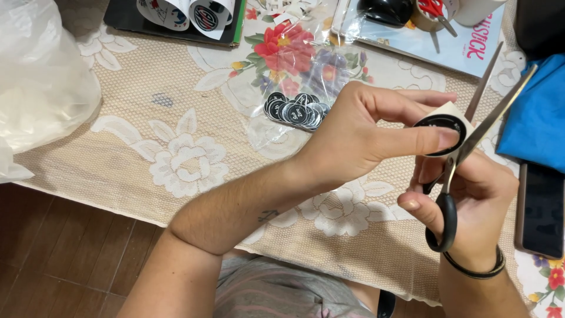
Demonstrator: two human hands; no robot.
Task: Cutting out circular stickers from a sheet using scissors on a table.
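Note:
My left hand [376,132] pinches a small piece of paper with a round black sticker [442,126] between thumb and fingers. My right hand [471,200] grips black-handled scissors [465,147], whose blades are open and angled up to the right around the edge of the paper. A clear plastic bag [294,65] lies on the table beyond my left hand, with several cut round black stickers [296,110] piled in it.
The table has a beige lace cloth [176,153] with flowers. A white plastic bag [41,82] sits at the left, a dark phone [540,209] and blue cloth [538,115] at the right. A magazine [465,44], tape and sticker sheets [188,15] lie at the back.

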